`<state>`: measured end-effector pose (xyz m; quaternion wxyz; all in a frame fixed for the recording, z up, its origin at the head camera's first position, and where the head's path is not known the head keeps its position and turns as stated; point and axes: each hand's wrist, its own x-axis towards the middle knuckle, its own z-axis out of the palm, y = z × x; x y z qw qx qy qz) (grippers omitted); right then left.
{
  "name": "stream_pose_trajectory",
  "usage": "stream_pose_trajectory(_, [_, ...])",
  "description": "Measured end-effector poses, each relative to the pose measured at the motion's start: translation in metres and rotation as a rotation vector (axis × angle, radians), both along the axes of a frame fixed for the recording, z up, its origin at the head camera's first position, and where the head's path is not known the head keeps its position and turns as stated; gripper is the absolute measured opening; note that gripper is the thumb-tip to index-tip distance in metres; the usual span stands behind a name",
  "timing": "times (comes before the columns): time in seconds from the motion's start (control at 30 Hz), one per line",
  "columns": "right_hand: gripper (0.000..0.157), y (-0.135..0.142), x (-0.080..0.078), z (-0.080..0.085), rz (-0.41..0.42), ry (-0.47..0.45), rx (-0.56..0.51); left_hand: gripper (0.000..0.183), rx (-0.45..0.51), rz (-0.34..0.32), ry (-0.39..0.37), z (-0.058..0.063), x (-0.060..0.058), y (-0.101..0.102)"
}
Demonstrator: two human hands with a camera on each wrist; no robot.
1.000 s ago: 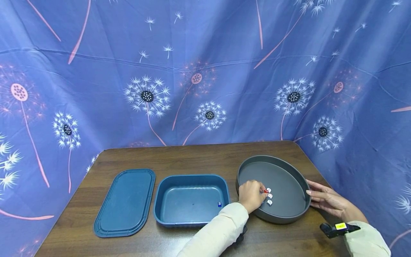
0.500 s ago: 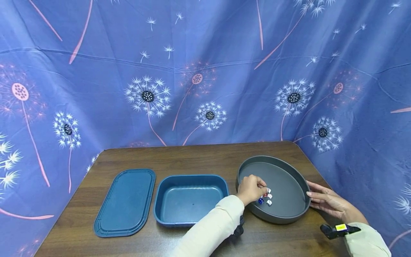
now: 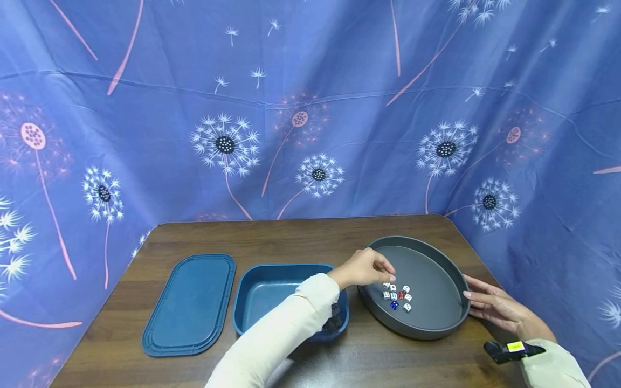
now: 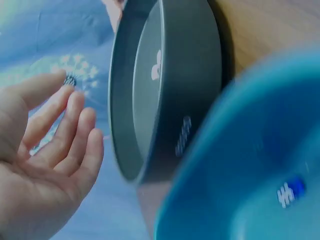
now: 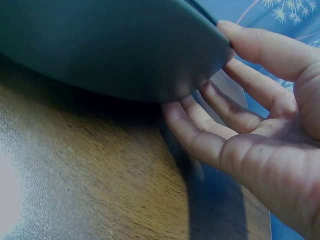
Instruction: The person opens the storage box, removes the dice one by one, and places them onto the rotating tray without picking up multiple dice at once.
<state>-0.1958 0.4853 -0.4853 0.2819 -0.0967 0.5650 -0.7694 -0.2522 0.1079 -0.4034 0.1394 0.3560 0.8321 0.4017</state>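
A dark grey round pan (image 3: 429, 280) stands at the right of the table. Inside its left part lie several white dice (image 3: 407, 307), a red die (image 3: 401, 295) and a blue die (image 3: 394, 305). My left hand (image 3: 370, 267) hovers over the pan's left rim, close above the dice; in the left wrist view its fingers are loosely bent with nothing between them. My right hand (image 3: 504, 310) holds the pan's right side, thumb at the rim and fingers against the lower wall. A blue rectangular tub (image 3: 249, 280) sits left of the pan, with another blue die (image 4: 295, 189) inside.
A flat blue lid (image 3: 189, 304) lies on the wooden table (image 3: 286, 237), left of the tub. My left sleeve (image 3: 276, 328) passes over the tub and covers part of it. A blue dandelion-print cloth (image 3: 271, 108) hangs behind and beside the table.
My left hand has drawn back to the left and up from the dice, so more of them show. Its forearm now lies over the tub. My right hand has stayed on the pan.
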Motion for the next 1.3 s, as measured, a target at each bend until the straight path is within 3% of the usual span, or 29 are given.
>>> stream_pose_trajectory(0.13, [0.051, 0.000, 0.002, 0.000, -0.017, 0.001, 0.022, 0.011, -0.079, -0.100, 0.019, 0.006, -0.008, -0.030])
stream_pose_trajectory(0.27, [0.051, 0.000, 0.004, 0.001, -0.020, 0.000, 0.049, 0.011, -0.139, -0.171, -0.026, 0.011, -0.014, -0.060])
stream_pose_trajectory(0.4, [0.050, -0.001, 0.001, 0.001, -0.043, -0.016, 0.049, 0.020, -0.171, -0.219, -0.133, 0.006, -0.018, -0.083])
stream_pose_trajectory(0.5, [0.048, -0.001, -0.001, 0.000, -0.073, -0.026, 0.051, 0.026, -0.192, -0.217, -0.172, -0.004, -0.018, -0.095])
stream_pose_trajectory(0.67, [0.048, -0.001, -0.001, 0.001, -0.067, -0.024, 0.049, 0.027, -0.263, -0.172, -0.183, -0.023, -0.016, -0.103])
stream_pose_trajectory(0.9, [0.054, 0.001, 0.001, 0.002, 0.038, 0.019, -0.008, 0.025, -0.278, -0.126, -0.143, -0.045, -0.015, -0.103])
stream_pose_trajectory(1.3, [0.053, -0.001, 0.001, 0.000, 0.002, 0.018, 0.001, 0.024, -0.232, -0.139, -0.090, -0.072, -0.018, -0.105])
